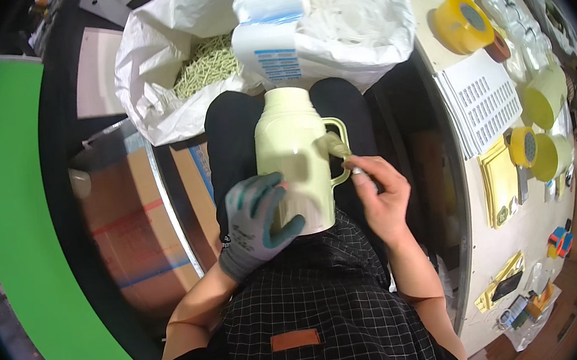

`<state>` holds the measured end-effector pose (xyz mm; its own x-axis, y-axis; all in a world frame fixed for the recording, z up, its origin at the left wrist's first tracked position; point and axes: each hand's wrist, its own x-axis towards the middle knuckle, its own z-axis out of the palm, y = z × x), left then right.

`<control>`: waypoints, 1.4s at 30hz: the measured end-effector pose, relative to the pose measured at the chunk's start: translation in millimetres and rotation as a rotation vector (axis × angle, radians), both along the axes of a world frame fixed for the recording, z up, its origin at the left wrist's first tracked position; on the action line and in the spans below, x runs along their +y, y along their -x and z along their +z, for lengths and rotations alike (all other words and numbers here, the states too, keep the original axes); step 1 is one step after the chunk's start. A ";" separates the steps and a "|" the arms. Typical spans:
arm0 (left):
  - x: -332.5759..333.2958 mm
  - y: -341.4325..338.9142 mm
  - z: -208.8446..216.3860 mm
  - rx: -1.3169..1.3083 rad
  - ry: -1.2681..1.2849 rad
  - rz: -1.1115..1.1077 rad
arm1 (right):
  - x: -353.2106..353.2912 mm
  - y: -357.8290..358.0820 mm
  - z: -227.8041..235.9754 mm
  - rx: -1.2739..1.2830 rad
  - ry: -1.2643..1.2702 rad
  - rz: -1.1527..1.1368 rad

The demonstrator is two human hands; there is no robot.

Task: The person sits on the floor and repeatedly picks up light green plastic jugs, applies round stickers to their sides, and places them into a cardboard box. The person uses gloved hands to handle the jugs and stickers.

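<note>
A pale green vacuum flask (pixel 291 152) with a side handle (pixel 344 133) lies along my lap, its narrow neck pointing away from me. My left hand (pixel 256 218), in a grey and green glove, grips the lower left side of its body, fingers and thumb curved round it. My bare right hand (pixel 381 192) is at the handle, thumb and forefinger pinched together at its lower part. From those fingertips a small dull green-beige piece (pixel 336 145) reaches into the handle's loop; I cannot make out what it is.
Beyond my knees, one white sack (pixel 148 89) holds pale green strips (pixel 211 66); another holds clear plastic rings (pixel 348 7). The right-hand table (pixel 477 231) carries yellow tape rolls (pixel 462 22), printed sheets (pixel 479 99) and yellow-green cylinders (pixel 551 155). Cardboard boxes (pixel 133 229) stand left.
</note>
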<state>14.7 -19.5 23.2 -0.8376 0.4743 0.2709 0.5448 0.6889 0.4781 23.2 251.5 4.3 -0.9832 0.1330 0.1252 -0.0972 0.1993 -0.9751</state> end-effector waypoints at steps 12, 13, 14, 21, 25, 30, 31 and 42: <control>-5.5 -18.3 -56.1 0.107 -0.356 0.083 | -57.8 14.9 32.3 0.412 -0.710 0.270; -5.5 -16.6 -55.7 0.105 -0.382 0.081 | -60.2 14.4 31.9 0.394 -0.726 0.270; -5.0 -15.7 -55.7 0.103 -0.408 0.080 | -62.8 13.5 30.7 0.376 -0.743 0.270; -7.7 -15.2 -58.0 0.091 -0.422 0.088 | -72.0 12.4 34.1 0.333 -0.801 0.291; -8.3 -16.6 -60.3 0.067 -0.430 0.089 | -72.5 9.3 36.8 0.297 -0.802 0.286; -8.3 -15.5 -61.1 0.037 -0.418 0.073 | -76.0 6.8 42.6 0.232 -0.826 0.283; -7.5 -17.0 -63.3 0.034 -0.418 0.080 | -77.3 5.3 43.6 0.203 -0.822 0.274; -8.2 -13.6 -50.0 -0.033 -0.252 0.062 | -75.7 1.3 41.5 0.108 -0.826 0.267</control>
